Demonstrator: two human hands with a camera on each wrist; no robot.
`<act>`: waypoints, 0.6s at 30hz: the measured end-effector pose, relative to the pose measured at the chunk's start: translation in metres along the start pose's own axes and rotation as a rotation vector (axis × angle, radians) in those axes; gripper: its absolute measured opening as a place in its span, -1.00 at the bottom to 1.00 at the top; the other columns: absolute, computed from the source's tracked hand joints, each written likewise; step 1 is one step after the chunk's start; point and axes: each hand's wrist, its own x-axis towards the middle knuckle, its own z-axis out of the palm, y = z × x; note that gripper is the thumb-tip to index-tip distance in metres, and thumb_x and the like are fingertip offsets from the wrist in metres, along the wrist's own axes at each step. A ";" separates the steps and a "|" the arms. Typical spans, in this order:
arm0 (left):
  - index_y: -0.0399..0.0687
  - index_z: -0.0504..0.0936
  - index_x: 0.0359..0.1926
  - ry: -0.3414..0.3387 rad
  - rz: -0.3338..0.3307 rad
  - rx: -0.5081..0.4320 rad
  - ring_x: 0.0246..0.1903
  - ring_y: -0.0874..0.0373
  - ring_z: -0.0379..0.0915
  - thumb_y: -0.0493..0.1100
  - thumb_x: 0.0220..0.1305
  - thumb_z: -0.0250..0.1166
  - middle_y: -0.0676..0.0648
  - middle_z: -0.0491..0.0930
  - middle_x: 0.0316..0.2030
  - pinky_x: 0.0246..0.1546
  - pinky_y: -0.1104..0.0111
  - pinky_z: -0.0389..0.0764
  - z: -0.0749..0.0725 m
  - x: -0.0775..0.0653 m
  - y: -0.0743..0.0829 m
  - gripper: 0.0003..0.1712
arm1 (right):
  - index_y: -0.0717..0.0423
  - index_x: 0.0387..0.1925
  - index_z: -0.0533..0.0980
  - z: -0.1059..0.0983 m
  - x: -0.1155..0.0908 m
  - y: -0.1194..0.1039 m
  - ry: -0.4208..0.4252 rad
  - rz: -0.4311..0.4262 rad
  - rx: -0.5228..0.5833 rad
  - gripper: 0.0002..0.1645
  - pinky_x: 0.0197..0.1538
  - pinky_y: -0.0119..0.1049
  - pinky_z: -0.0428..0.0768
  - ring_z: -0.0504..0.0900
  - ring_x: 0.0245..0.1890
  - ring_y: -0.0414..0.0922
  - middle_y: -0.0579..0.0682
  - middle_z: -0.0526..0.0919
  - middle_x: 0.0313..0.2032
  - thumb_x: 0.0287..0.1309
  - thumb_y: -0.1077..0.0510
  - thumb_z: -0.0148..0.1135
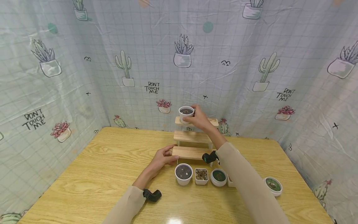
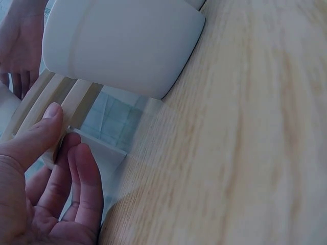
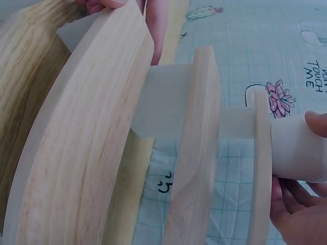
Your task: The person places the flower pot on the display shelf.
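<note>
The right hand (image 1: 199, 118) has its fingers bent round a white pot (image 1: 183, 115) at the left end of the top board (image 1: 213, 122). The left hand (image 1: 163, 157) pinches the lowest board (image 1: 191, 152). The pot is probably light, stiff, rather slippery; better hold its side.

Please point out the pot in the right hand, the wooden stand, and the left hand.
Held pot (image 1: 183, 116): head view, on its white outer wall.
Stand (image 1: 191, 136): head view, on its middle step.
Left hand (image 1: 162, 158): head view, on the middle of the hand.
</note>
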 end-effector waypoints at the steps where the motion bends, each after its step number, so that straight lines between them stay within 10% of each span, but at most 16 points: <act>1: -0.08 0.30 0.54 0.001 0.000 0.000 -0.23 0.25 0.62 -0.17 0.29 0.48 0.04 0.64 -0.32 -0.12 0.35 0.74 0.000 0.000 0.001 -0.13 | 0.26 0.49 0.09 0.000 0.000 0.000 -0.002 0.000 -0.003 -0.05 0.24 -0.01 0.59 0.53 0.26 0.17 0.29 0.41 0.35 0.24 0.16 0.40; 18: -0.06 0.28 0.55 0.002 -0.004 0.000 -0.19 0.21 0.67 -0.15 0.28 0.49 0.02 0.64 -0.31 -0.07 0.26 0.77 0.000 0.000 0.002 -0.10 | 0.21 0.57 0.00 -0.010 -0.021 -0.002 -0.006 0.053 -0.007 0.04 0.41 0.14 0.48 0.41 0.40 0.28 0.36 0.35 0.39 0.24 0.16 0.37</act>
